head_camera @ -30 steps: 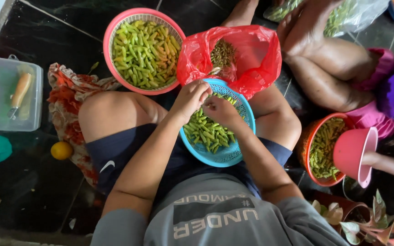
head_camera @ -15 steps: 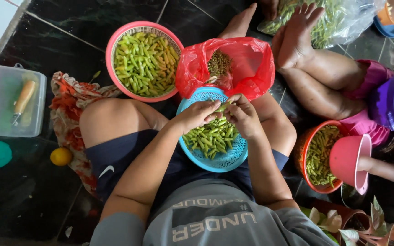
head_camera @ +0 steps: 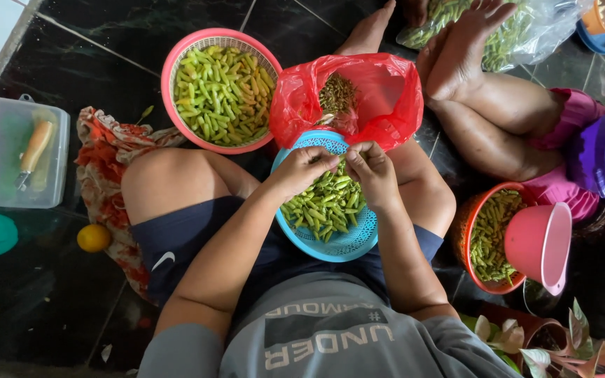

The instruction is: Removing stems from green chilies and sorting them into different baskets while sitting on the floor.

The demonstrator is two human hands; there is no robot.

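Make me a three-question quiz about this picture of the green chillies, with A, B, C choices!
1. Where is the blue basket?
A. on the person's lap
B. inside the clear box
C. on a shelf

2. What colour is the bag above that basket?
A. yellow
B. red
C. black

3. What are the left hand and right hand doing?
A. resting flat on the floor
B. pinching something small together over the basket
C. holding a knife

Answers: 1 A, it sits between the thighs; 2 B, its plastic is bright red; 3 B, the fingertips meet over the green chillies.
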